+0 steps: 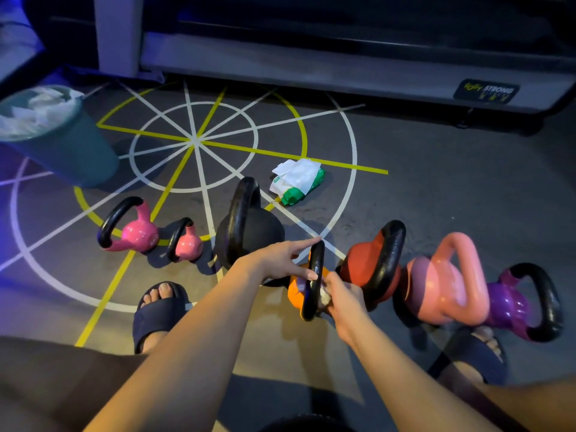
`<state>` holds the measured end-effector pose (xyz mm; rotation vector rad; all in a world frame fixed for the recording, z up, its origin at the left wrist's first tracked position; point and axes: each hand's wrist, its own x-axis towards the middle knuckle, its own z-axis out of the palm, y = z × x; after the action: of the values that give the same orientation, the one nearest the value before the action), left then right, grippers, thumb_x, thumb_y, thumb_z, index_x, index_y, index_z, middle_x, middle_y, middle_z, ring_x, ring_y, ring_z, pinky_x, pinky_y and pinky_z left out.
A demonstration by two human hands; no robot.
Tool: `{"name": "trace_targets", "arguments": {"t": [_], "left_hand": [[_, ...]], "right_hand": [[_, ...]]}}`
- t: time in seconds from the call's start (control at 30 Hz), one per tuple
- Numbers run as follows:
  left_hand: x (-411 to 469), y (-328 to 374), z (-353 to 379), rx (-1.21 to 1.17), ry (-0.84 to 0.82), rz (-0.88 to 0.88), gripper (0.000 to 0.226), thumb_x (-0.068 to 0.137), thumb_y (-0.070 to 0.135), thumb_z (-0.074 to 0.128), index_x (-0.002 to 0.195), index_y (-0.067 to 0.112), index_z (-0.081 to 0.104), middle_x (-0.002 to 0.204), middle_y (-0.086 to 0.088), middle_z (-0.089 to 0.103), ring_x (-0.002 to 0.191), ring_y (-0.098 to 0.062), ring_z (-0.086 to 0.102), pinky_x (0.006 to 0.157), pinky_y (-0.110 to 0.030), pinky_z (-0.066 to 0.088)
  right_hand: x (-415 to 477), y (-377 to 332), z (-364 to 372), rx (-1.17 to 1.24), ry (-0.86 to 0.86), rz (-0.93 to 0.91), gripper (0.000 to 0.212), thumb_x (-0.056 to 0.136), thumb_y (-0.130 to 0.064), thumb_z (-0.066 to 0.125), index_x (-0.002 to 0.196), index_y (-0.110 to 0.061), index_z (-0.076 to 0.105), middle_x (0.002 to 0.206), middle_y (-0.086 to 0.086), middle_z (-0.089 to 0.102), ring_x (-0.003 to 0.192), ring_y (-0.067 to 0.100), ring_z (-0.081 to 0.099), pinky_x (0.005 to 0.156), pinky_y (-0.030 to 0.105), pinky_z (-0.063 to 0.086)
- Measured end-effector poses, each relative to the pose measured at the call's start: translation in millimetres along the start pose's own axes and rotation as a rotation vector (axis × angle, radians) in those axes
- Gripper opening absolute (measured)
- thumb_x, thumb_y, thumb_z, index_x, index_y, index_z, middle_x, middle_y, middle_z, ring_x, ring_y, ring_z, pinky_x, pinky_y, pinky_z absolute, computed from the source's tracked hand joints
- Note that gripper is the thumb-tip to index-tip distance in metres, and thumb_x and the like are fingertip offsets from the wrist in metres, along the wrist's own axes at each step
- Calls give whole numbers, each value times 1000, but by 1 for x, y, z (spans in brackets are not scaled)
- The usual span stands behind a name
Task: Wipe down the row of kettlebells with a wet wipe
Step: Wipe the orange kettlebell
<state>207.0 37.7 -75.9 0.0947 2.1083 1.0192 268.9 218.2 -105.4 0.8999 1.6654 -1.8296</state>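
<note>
Hands were set on the orange kettlebell with a black iron handle [294, 296], mid-row on the floor: the left hand [277, 260] steadied the loop with straight fingers, and the right hand [346, 299] pinched a crumpled white wet wipe [324, 296] against it. Handle-wiping was judged under way, with the red kettlebell [361, 260] next. "STRONG" was legible on the dark label [486, 90] of a grey frame.

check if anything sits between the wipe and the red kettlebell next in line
Nothing visible does. The right hand holds the wipe on the handle of the orange kettlebell, and the red kettlebell stands just to its right, with nothing between them.
</note>
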Motion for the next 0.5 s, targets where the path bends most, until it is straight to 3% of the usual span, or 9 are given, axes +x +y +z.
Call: {"name": "trace_targets", "arguments": {"t": [0.07,0.1,0.2,0.27,0.37,0.5], "left_hand": [[1,1,1,11,7,-8,93,86,41,79,152,60,18,165,1,29,151,-20,29,120,-44,23],[2,1,1,28,13,-9,92,86,40,78,153,59,17,164,2,31,150,-21,30,120,-45,24],[3,0,3,50,29,-6,93,87,40,78,154,57,17,162,1,35,149,-22,32,121,-45,25],[4,-4,5,13,29,5,94,85,43,79,154,56,17,162,3,34,149,-21,32,121,-46,26],[5,-11,13,-136,42,-23,107,77,53,83,160,39,16,167,2,25,149,-22,33,122,-46,28],[1,-20,27,-279,81,-171,126,63,70,83,160,23,17,164,-6,29,148,-24,34,119,-43,34]], "right_hand": [[4,-17,5,206,-48,1,17,89,-15,60,96,0,66,89,13,72,82,28,70,72,39,59],[10,-26,7,287,-82,0,15,91,-12,57,100,-2,64,93,14,69,85,28,70,70,37,58],[21,-39,10,363,-160,33,34,86,-12,55,116,4,58,114,23,66,109,39,67,81,41,59],[14,-35,7,285,-130,36,37,87,-12,54,120,5,62,114,26,69,99,35,68,81,40,56],[6,-17,0,207,-41,43,21,92,-8,55,103,-3,71,89,16,70,77,26,63,76,39,51],[2,-7,6,303,14,116,18,91,2,54,97,0,71,85,14,74,73,26,70,71,36,57]]}}
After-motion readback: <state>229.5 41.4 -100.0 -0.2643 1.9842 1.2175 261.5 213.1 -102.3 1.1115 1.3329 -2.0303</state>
